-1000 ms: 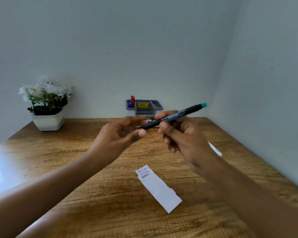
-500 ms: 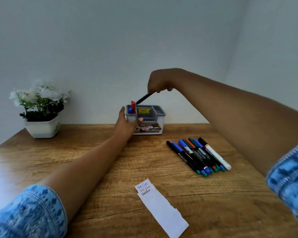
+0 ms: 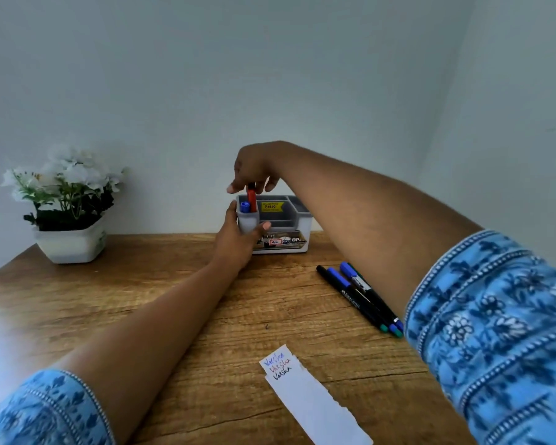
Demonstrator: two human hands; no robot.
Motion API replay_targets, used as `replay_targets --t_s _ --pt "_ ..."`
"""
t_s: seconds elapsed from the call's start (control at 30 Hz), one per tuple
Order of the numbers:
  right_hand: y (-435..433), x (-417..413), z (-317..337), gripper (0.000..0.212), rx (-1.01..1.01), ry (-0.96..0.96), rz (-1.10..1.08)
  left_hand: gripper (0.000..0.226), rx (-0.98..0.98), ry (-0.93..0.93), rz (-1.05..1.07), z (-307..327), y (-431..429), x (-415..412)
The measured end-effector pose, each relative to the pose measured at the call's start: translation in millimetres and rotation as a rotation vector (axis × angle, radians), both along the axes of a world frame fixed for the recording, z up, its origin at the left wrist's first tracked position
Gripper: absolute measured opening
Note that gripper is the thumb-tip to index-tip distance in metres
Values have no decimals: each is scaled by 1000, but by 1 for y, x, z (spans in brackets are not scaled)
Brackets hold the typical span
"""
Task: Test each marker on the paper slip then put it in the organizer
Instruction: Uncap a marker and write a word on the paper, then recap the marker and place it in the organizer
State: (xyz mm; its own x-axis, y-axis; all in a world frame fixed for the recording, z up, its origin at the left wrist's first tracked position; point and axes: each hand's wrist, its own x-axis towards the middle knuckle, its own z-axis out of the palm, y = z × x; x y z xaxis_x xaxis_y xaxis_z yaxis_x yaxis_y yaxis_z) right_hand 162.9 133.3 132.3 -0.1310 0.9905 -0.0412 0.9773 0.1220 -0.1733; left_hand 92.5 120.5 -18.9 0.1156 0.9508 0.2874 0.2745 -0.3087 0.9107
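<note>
Grey-and-white plastic organizer [image 3: 302, 228] at the back edge of the wooden tabletop [image 3: 135, 293]; its front-left cup holds a red-capped marker [image 3: 253, 200] and a blue-capped marker [image 3: 245, 206]. Your left hand [image 3: 235, 239] grips that cup. Your right hand [image 3: 257, 165] curls over the red cap; pinching or not, can't tell. Your blue sleeve [image 3: 495, 332] covers some loose markers [image 3: 355, 292] near the right edge.
</note>
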Motion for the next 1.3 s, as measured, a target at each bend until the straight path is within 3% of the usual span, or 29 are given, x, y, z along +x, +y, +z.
replay_targets --t_s 0.17,0.37,0.5,0.6,0.7,0.9,1.03,1.13,1.3 --pt "-35 12 12 51 148 111 -32 76 -26 6 -5 3 -5 -1" --pt "-122 46 -10 30 385 96 -66 72 -55 23 -20 5 -23 -6" --pt "-175 83 -58 14 327 8 -184 80 -123 173 -8 -1 -44 -15" --pt "-198 102 -93 14 252 -88 -274 75 -129 351 -13 -8 -71 -31" --pt "-202 109 -111 18 173 -42 -316 74 -108 472 -5 -12 -97 -56" --pt "-199 100 -118 19 121 -80 -306 51 -77 649 -189 -7 -132 -86" --pt "-211 88 -112 11 154 64 -177 55 11 589 -261 -1 -143 -86" --pt "-221 80 -102 11 209 222 -76 53 154 680 -313 1 -149 -85" --pt "-228 81 -96 10 189 649 -27 25 286 573 -286 5 -152 -81"
